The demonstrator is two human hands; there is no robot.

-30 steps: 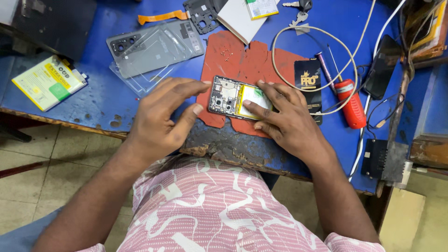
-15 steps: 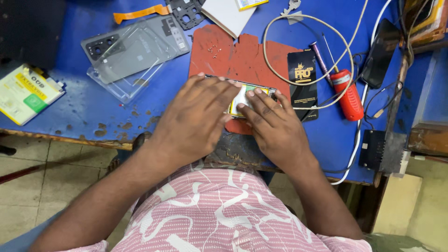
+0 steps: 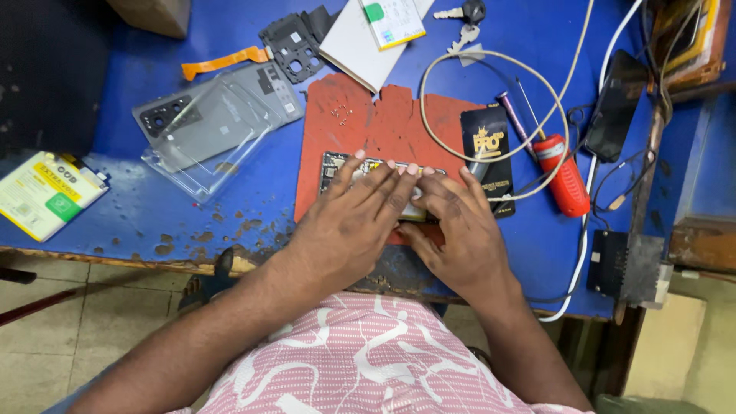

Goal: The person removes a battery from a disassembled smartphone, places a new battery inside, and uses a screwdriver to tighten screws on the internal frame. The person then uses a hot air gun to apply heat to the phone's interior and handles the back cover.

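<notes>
Your left hand lies flat over the opened phone, fingers stretched out and close together, tips pointing toward 1 o'clock and pressing down on it rather than curling round it. Your right hand lies just beside it at 3 o'clock, fingers also extended, tips meeting the left fingertips over the phone's middle. Neither hand is closed on anything; both are open and pressing. The phone rests on the red mat, mostly hidden, with only its upper left corner showing. At 10 o'clock from your hands lies a clear phone case on the blue table. At 3 o'clock sits a red tool, with a black card between it and your right hand.
</notes>
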